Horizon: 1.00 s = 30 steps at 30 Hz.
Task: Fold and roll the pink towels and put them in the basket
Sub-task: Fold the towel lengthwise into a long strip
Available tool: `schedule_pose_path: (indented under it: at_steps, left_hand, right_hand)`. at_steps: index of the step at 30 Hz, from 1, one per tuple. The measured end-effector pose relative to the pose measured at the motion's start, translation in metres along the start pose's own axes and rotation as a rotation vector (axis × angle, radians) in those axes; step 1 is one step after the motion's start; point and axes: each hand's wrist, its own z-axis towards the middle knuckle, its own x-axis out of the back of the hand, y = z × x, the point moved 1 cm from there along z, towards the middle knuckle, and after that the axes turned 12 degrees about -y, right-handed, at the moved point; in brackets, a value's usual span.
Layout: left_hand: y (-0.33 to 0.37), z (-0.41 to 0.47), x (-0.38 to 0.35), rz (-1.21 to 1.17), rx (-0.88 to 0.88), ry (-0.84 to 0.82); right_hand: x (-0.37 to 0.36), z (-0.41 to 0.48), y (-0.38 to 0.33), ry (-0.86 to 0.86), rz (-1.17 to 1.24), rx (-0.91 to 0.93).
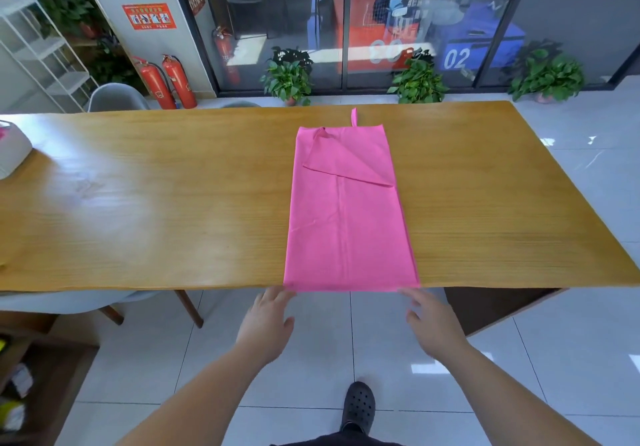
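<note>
We see one pink towel (348, 217) lying flat on the wooden tabletop (173, 185), a little right of the middle. It is folded into a long narrow strip that runs from the near edge of the tabletop almost to the far edge. Its near end lies exactly along the near edge. At the far end, one corner is turned down in a diagonal way, so a triangle flap lies on top of the strip. A small loop (354, 118) of the same pink sticks out past the far end, toward the far edge.

Both hands are in front of the near edge, well apart from each other, one at each near corner of the towel. The left hand (268, 321) reaches to the near left corner and the right hand (433, 321) to the near right corner. The fingers of both hands are spread and nearly straight, and they grip nothing. We cannot tell if the fingertips touch the cloth or only come just beside it.

At the left edge of the tabletop a white object (12, 149) is partly in view; we cannot tell what it is. Behind the far edge stand a grey chair (116, 97), two red fire extinguishers (178, 81) and some potted plants (289, 78). Below the hands, a dark shoe (358, 405) stands on the tiled floor (329, 341).
</note>
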Motion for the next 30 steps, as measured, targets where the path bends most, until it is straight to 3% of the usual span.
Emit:
schedule_pose_path:
  at_steps: [3, 8, 11, 14, 19, 23, 30]
  left_hand:
    - [0.028, 0.031, 0.021, 0.116, -0.068, -0.016]
    - [0.037, 0.055, 0.01, 0.334, -0.04, -0.175]
    - [0.037, 0.053, 0.003, 0.4, -0.023, -0.117]
    - [0.046, 0.061, 0.012, 0.442, -0.041, -0.036]
    - [0.04, 0.077, 0.014, 0.43, -0.033, -0.089]
    - [0.047, 0.084, 0.024, 0.476, -0.066, -0.047]
    - [0.05, 0.112, 0.035, 0.391, -0.031, -0.178]
  right_hand:
    - [0.009, 0.038, -0.024, -0.075, -0.183, 0.115]
    - [0.002, 0.068, -0.021, -0.235, -0.547, 0.086]
    - [-0.004, 0.064, -0.014, -0.168, -0.698, 0.089]
    - [0.004, 0.072, -0.024, -0.067, -0.703, 0.144]
    - [0.009, 0.087, -0.013, -0.199, -0.702, 0.136]
    - [0.017, 0.092, -0.027, -0.1, -0.734, 0.176]
    - [0.017, 0.119, -0.04, -0.225, -0.68, 0.156]
